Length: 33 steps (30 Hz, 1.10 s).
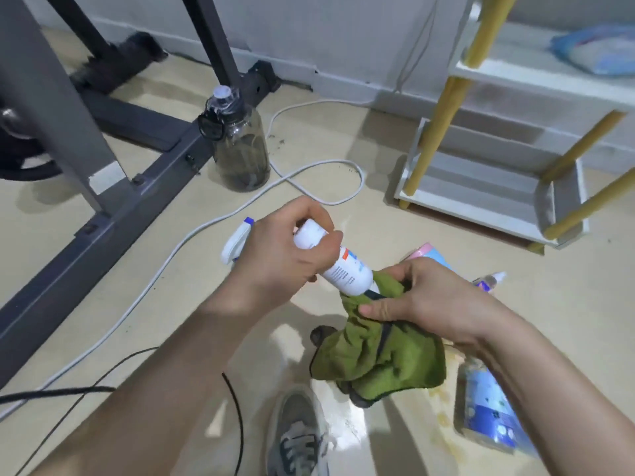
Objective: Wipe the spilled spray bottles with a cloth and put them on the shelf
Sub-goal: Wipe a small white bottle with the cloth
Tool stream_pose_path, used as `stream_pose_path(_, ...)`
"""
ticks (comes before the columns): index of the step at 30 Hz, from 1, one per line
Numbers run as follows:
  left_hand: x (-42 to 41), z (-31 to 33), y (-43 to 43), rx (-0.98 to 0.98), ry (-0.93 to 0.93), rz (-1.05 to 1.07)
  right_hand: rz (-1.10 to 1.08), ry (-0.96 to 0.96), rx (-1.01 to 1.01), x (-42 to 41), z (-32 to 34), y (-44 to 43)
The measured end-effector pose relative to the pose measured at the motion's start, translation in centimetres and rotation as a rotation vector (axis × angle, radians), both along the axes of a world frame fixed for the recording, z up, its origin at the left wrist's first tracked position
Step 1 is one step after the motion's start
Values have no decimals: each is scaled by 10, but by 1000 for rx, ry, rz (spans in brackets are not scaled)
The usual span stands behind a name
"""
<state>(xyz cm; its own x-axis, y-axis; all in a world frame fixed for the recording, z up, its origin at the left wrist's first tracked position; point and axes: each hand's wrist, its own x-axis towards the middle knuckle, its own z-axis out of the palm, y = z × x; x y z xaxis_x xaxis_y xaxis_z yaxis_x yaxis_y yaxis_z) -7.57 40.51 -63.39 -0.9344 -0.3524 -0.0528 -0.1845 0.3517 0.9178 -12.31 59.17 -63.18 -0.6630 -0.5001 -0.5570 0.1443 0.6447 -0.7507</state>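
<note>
The left hand is curling its fingers round the white cylindrical plastic bottle, holding it above the floor. The right hand is pinching the olive-green cloth against the bottle's base. If the plastic is wet, the bottle is likely risking slipping free.

Both bare forearms reach forward from the bottom edge and meet at the white bottle. The left hand, its back toward the camera, curls its fingers round the bottle's upper-left end. The right hand, just right of the bottle's lower end, bunches a green cloth against that end, with its thumb lying flat on the cloth.
</note>
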Motion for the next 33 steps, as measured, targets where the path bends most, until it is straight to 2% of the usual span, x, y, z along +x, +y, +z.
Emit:
stream_pose_path(4, 21, 86, 16, -220, 18, -39, 61, 423, 306, 14, 65, 36)
stream_pose_path(6, 34, 129, 26, -346, 10, -60, -47, 562, 341, 29, 90, 62)
stream_pose_path(7, 42, 150, 35, -450, -12, -80, -154, 543, 236, 37, 100, 75)
stream_pose_path(9, 56, 183, 58, -644, -57, -112, -372, 438, -168, 55, 120, 98)
stream_pose_path(11, 67, 203, 86, -712, -58, -120, -505, 405, -544, 75, 144, 112)
stream_pose_path(13, 79, 211, 115, -633, -33, -84, -487, 468, -722, 100, 165, 114)
stream_pose_path(14, 86, 213, 130, -525, -14, -65, -451, 593, -695, 113, 170, 112)
stream_pose_path(17, 105, 210, 172, -207, 98, -3, -357, 1188, -324, 135, 155, 110)
stream_pose_path(18, 112, 207, 182, -158, 147, 27, -335, 1247, -264, 138, 148, 113)
stream_pose_path(22, 135, 187, 204, -307, 397, 120, -402, 1175, -306, 145, 147, 128)
stream_pose_path(24, 146, 181, 208, -380, 572, 118, -393, 947, -345, 141, 159, 132)
stream_pose_path(26, 152, 180, 208, -446, 711, 53, -372, 535, -431, 136, 175, 139)
stream_pose_path(27, 152, 180, 206, -456, 722, 33, -345, 418, -424, 137, 180, 142)
stream_pose_path(28, 149, 181, 201, -423, 686, 46, -290, 403, -419, 140, 181, 145)
stream_pose_path(29, 144, 182, 196, -353, 631, 86, -207, 522, -421, 144, 176, 146)
stream_pose_path(30, 138, 184, 192, -253, 564, 133, -112, 734, -389, 151, 169, 146)
stream_pose_path(31, 133, 185, 188, -142, 479, 160, -38, 975, -278, 159, 161, 144)
stream_pose_path(33, 123, 182, 185, 78, 277, 165, -13, 1394, 89, 166, 137, 140)
